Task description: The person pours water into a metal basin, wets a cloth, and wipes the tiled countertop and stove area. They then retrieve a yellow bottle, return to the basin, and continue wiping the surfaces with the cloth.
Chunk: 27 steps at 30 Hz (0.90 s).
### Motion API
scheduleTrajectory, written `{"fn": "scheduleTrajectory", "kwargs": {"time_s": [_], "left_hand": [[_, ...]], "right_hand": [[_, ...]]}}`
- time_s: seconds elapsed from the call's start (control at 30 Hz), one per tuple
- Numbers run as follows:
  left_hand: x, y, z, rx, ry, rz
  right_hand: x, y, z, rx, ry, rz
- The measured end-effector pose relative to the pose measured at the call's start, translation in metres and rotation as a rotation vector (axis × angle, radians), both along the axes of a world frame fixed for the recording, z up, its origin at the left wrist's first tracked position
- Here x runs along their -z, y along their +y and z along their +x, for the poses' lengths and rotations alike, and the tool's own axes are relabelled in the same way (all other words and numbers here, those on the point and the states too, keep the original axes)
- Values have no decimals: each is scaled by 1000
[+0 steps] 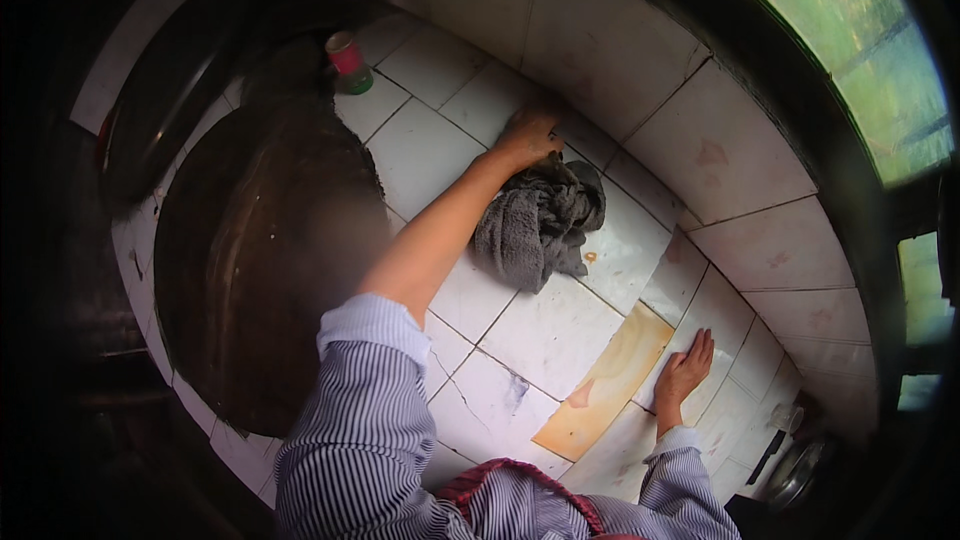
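Note:
My left hand [529,136] reaches across the white tiled counter [551,330] towards the wall, its fingers closed on the upper end of a bunched dark grey terry cloth [525,229]. The cloth lies crumpled on the tiles, and its folds hang towards me. Shadow hides part of the fingers. My right hand [684,369] rests flat on the tiles at the right, fingers extended and holding nothing. Between the hands, nearer my body, runs a yellowish-tan tile strip [607,382]. A small brown spot [591,257] marks the tile beside the cloth.
A large dark wok [270,270] is set into the counter at left. Behind it stands a small container with a pink band [349,64]. At right are a clear glass [786,418], a black-handled utensil [766,456] and a metal bowl [796,474]. A tiled wall [720,157] borders the counter.

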State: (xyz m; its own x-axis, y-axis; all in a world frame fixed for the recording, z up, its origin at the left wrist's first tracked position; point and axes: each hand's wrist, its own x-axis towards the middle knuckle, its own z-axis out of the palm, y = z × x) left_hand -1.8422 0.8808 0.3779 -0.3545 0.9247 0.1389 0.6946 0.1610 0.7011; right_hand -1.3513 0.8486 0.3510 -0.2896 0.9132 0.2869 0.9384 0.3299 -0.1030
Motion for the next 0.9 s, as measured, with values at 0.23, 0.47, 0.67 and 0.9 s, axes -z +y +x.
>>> {"fn": "scheduleTrajectory", "kwargs": {"time_s": [0.23, 0.47, 0.67, 0.9], "left_hand": [[-60, -84, 71, 21, 201, 54], [-56, -44, -53, -640, 302, 340], [33, 5, -96, -777, 551, -14], [16, 13, -32, -461, 554, -261]], "right_hand": [[-10, 7, -2, 10, 29, 6], [-4, 20, -3, 15, 71, -14], [-9, 29, -10, -14, 138, -70], [-1, 36, -4, -16, 111, -51]]}}
